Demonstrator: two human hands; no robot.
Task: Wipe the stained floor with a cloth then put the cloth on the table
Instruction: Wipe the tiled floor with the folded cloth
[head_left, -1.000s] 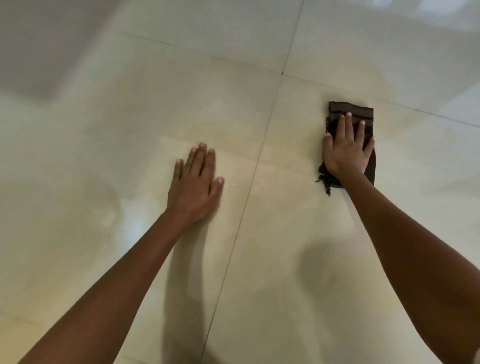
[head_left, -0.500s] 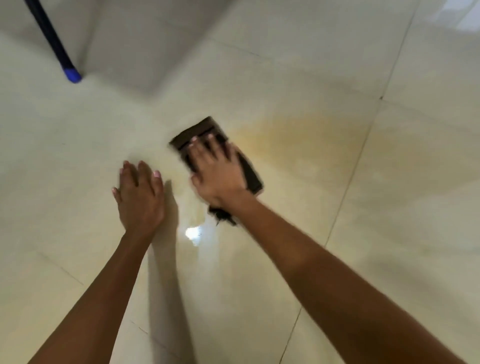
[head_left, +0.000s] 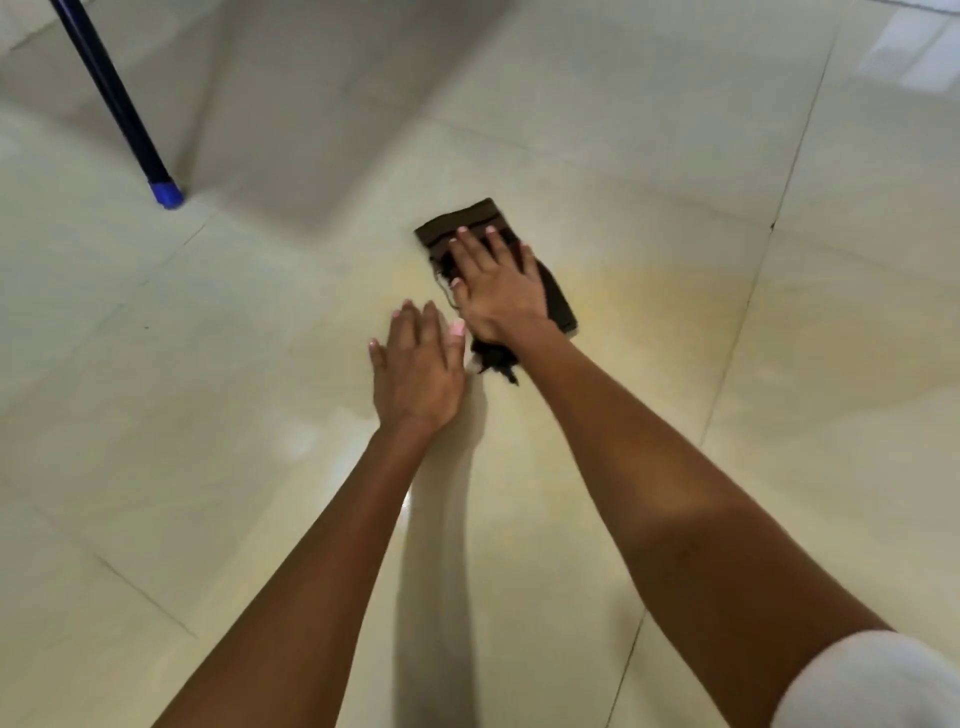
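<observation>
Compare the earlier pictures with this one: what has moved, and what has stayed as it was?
The right hand has slid the brown cloth across the floor, from clear of the left hand to just beside it. A blue pole has come into view. The right palm stays flat on the cloth and the left flat on the tile; a yellowish stain remains.

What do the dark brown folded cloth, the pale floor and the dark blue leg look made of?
Dark brown folded cloth: woven fabric, matte, going by the loose frayed threads at its near end.
Pale floor: glazed ceramic or polished stone tiles, likely; glossy reflections and thin grout lines.
Dark blue leg: probably painted metal tube with a brighter blue plastic foot cap; too little shows to be sure.
</observation>
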